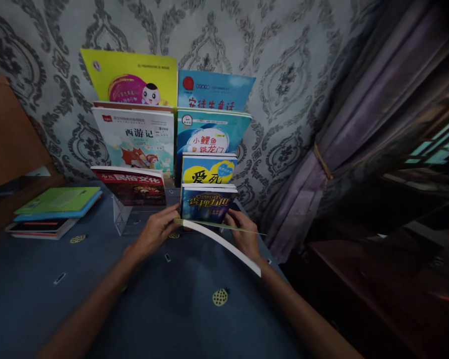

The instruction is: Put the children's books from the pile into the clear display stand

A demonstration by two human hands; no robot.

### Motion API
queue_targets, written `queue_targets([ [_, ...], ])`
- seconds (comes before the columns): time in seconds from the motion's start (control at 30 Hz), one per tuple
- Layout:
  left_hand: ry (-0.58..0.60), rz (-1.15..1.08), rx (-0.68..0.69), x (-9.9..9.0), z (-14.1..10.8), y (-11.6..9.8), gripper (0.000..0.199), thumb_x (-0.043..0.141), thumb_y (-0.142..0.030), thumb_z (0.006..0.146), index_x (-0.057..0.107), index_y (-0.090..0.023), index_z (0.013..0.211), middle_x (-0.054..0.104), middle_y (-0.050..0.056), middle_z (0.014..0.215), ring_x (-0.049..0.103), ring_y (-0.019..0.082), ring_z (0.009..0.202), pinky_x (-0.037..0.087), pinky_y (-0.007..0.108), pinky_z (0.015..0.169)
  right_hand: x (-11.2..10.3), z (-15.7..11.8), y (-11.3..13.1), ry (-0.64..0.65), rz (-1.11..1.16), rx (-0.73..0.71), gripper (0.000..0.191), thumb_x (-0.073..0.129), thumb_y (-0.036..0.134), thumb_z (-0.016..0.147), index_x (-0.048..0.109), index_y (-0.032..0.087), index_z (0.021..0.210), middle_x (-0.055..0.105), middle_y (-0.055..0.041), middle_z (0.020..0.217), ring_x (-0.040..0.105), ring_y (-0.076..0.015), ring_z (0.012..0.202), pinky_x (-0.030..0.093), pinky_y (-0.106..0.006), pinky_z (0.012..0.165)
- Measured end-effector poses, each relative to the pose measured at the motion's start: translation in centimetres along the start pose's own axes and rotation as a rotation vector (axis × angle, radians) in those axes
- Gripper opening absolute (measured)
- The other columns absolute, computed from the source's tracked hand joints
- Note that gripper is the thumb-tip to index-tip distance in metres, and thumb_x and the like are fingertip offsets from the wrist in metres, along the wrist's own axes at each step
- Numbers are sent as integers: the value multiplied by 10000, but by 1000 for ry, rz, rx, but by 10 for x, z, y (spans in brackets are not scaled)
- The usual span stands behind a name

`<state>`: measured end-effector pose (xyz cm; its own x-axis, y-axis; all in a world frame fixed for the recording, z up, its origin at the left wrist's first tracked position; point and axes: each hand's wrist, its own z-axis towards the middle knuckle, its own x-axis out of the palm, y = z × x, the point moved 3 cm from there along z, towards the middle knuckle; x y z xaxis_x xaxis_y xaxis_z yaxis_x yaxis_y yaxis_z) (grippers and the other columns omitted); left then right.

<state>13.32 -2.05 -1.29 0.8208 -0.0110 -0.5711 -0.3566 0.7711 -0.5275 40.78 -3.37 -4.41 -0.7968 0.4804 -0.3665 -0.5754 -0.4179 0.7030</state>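
Upright books stand in tiers on a clear stand [129, 222]. At the front right of it is a dark blue book [205, 203], with a blue and yellow book [208, 169] behind. My left hand [160, 224] pinches the left end of an open-paged book [224, 243], seen edge-on with its white pages bowed to the right. My right hand [243, 234] is at the lower right corner of the dark blue book, fingers bent, partly behind the thin green cover of the open-paged book. Left of the dark blue book stands a red book [134, 187].
A stack of books [56, 204] lies on the blue tablecloth [153, 309] at the left. Patterned wallpaper rises behind the stand. A purple curtain [303, 199] hangs at the right, beside a dark red surface [381, 289].
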Motion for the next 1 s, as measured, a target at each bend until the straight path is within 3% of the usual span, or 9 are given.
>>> queue_targets([
  [0.3, 28, -27, 11, -2, 4, -4, 218, 546, -317, 984, 748, -244, 1021, 756, 88, 1157, 677, 246, 1203, 549, 371, 980, 4, 0, -4, 13, 1, -38, 346, 559, 451, 927, 764, 188, 1017, 774, -116, 932, 720, -291, 835, 586, -440, 757],
  [0.43, -10, 41, 36, -12, 1, -5, 211, 546, -294, 980, 742, -223, 947, 749, 109, 1164, 712, 233, 1100, 573, 331, 879, -12, -4, 8, 48, -6, -74, 323, 560, 395, 933, 738, 200, 1118, 760, -116, 1008, 723, -289, 912, 599, -449, 810],
  [0.5, -32, 68, 43, -19, -2, -10, 210, 549, -296, 978, 732, -214, 919, 748, 113, 1132, 727, 221, 1013, 571, 310, 827, -26, -10, 21, 118, 17, -114, 311, 547, 343, 937, 715, 218, 1167, 743, -105, 1030, 715, -259, 886, 607, -433, 802],
  [0.57, -54, 70, 55, -27, -3, -19, 212, 552, -309, 980, 727, -210, 912, 750, 105, 1074, 727, 210, 944, 565, 293, 791, -39, -19, 39, 287, 61, -123, 350, 545, 313, 938, 677, 245, 1255, 720, -85, 1013, 692, -212, 769, 608, -361, 672],
  [0.63, -67, 56, 76, -34, -2, -33, 213, 554, -326, 986, 728, -212, 941, 747, 88, 1023, 720, 199, 904, 558, 277, 763, -52, -27, 57, 432, 115, -97, 474, 589, 312, 924, 585, 278, 1397, 697, -86, 1092, 685, -194, 774, 594, -305, 605],
  [0.7, -83, 52, 101, -37, 2, -50, 208, 560, -337, 991, 727, -216, 965, 735, 60, 941, 704, 182, 843, 546, 253, 718, -61, -30, 75, 485, 156, -107, 587, 670, 341, 882, 523, 295, 1448, 675, -94, 1210, 688, -193, 787, 598, -300, 602],
  [0.77, -122, 62, 129, -39, 9, -68, 215, 572, -355, 991, 712, -213, 910, 700, 28, 825, 668, 161, 746, 525, 233, 657, -67, -25, 89, 438, 173, -108, 609, 713, 372, 862, 515, 301, 1433, 669, -93, 1265, 694, -199, 805, 619, -331, 664],
  [0.83, -169, 73, 153, -38, 18, -86, 251, 577, -373, 989, 679, -208, 830, 657, 6, 742, 627, 146, 671, 502, 225, 608, -74, -14, 99, 290, 173, -103, 531, 715, 407, 868, 559, 288, 1362, 690, -89, 1240, 704, -221, 860, 625, -372, 746],
  [1.0, -121, 76, 207, -32, 43, -126, 210, 545, -308, 1009, 655, -200, 866, 670, 16, 829, 662, 157, 767, 524, 256, 681, -103, 10, 116, -66, 100, -171, 374, 774, 477, 806, 702, 257, 1098, 728, -89, 1123, 695, -295, 995, 604, -430, 809],
])
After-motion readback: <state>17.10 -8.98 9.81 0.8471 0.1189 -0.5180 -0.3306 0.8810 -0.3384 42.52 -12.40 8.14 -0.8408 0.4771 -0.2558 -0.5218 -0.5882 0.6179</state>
